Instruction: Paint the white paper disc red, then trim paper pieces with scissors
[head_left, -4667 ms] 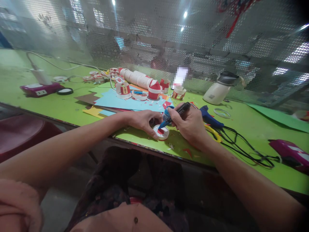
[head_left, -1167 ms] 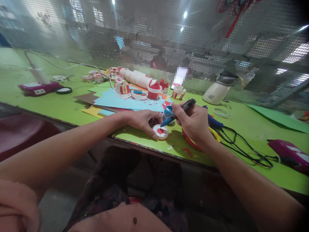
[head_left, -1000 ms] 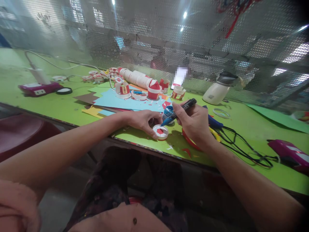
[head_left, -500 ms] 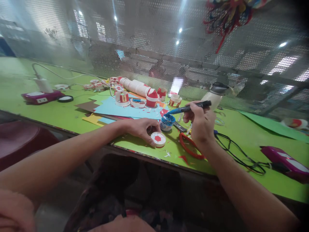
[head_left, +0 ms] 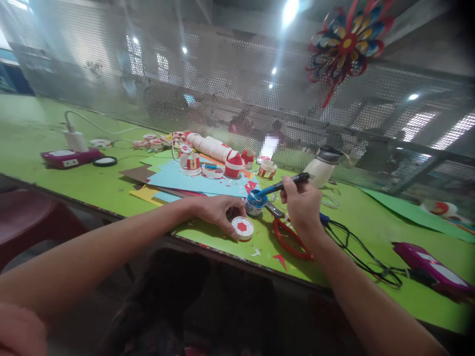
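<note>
Pen (head_left: 276,187) held in right hand (head_left: 304,205), tip (head_left: 263,191) at blue-smeared round jar (head_left: 255,207), left hand (head_left: 218,212) gripping flat white hexagon-marked disc (head_left: 243,228)

The left arm (head_left: 111,257) stretched from the lower left corner towards mid-frame, its wrist (head_left: 191,208) nearly straight. The left hand (head_left: 217,210) sat just below and left of centre, thumb (head_left: 230,228) and forefinger (head_left: 238,203) curved into a C, thumb lowermost. The right arm (head_left: 363,287) slanted up from the lower right; the right hand (head_left: 302,205), right of centre, was drawn into a pinch. Its lower fingers were largely hidden, probably curled inward.
</note>
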### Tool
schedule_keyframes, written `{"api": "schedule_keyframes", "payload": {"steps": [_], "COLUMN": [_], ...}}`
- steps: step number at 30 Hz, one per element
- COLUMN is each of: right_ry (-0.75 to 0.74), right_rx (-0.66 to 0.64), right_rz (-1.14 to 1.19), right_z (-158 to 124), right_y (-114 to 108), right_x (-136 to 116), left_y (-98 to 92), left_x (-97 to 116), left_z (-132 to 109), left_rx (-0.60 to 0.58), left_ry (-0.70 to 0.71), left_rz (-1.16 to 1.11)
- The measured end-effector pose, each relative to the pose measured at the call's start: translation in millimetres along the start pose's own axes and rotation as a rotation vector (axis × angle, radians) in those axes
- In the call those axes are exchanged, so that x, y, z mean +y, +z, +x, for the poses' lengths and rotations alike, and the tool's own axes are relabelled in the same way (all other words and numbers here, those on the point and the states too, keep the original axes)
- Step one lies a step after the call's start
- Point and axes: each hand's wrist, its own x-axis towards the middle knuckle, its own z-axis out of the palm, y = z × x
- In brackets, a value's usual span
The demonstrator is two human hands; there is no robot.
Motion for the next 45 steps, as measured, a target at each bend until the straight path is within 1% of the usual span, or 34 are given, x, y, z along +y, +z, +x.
{"api": "schedule_keyframes", "payload": {"steps": [2, 3, 5, 7, 9, 10, 12, 16, 19, 22, 26, 28, 31, 35, 39, 42, 45], "right_ry": [0.014, 0.007, -0.022, -0.043, -0.024, 0.005, 0.082, 0.190, 0.219, 0.192, 0.166, 0.155, 0.137, 0.076, 0.022, 0.024, 0.039], "right_rx": [0.017, -0.003, -0.091, -0.205, -0.295, -0.324, -0.336, -0.271, -0.338, -0.397, -0.386, -0.360, -0.255, -0.092, -0.003, -0.011, -0.116], "right_rz": [0.017, -0.002, -0.084, -0.185, -0.230, -0.218, -0.145, -0.003, -0.041, -0.122, -0.147, -0.129, -0.028, 0.137, 0.269, 0.316, 0.295], "right_z": [1.0, 1.1, 0.9, 1.0, 1.8, 2.4, 4.0, 5.9, 5.1, 3.6, 2.2, 2.6, 5.1, 10.1, 10.3, 3.6, -8.8], "right_y": [-0.5, -0.9, -1.4, -1.0, 0.5, 1.4, 3.3, 5.2, 5.5, 6.2, 7.8, 7.8, 5.8, 0.9, -2.0, -1.0, 1.3], "right_x": [-0.2, -0.2, 0.9, 4.0, 8.8, 11.5, 16.9, 23.3, 23.1, 20.6, 19.2, 20.0, 19.3, 10.5, -1.6, -9.9, -17.3], "left_y": [-0.4, -0.5, -0.7, -0.7, -0.8, -0.9, -1.2, -2.1, -2.4, -2.3, -2.0, -2.0, -2.0, -1.6, -0.4, 0.2, 0.2], "left_x": [-0.5, -0.9, -1.6, -2.1, -2.1, -1.9, -1.4, -1.0, -1.1, -0.7, 0.5, 0.7, 0.4, -0.4, -1.0, -1.1, -1.0], "left_z": [0.1, 0.1, 0.2, 0.3, 0.4, 0.4, 0.4, 0.2, 0.4, 0.8, 0.9, 0.8, 0.9, 1.1, 1.4, 1.3, 0.8], "left_rx": [0.001, 0.002, 0.002, -0.008, -0.017, -0.020, -0.022, -0.021, -0.023, -0.025, -0.016, -0.013, -0.012, -0.011, -0.009, -0.003, -0.001], "left_ry": [-0.001, 0.002, 0.015, 0.023, 0.014, 0.004, -0.011, -0.003, 0.005, 0.001, -0.009, -0.005, -0.002, 0.002, 0.005, 0.018, 0.010], "left_rz": [0.013, 0.012, 0.002, -0.012, -0.019, -0.020, -0.011, 0.019, 0.026, 0.026, 0.031, 0.026, 0.014, 0.008, 0.031, 0.028, 0.026]}}
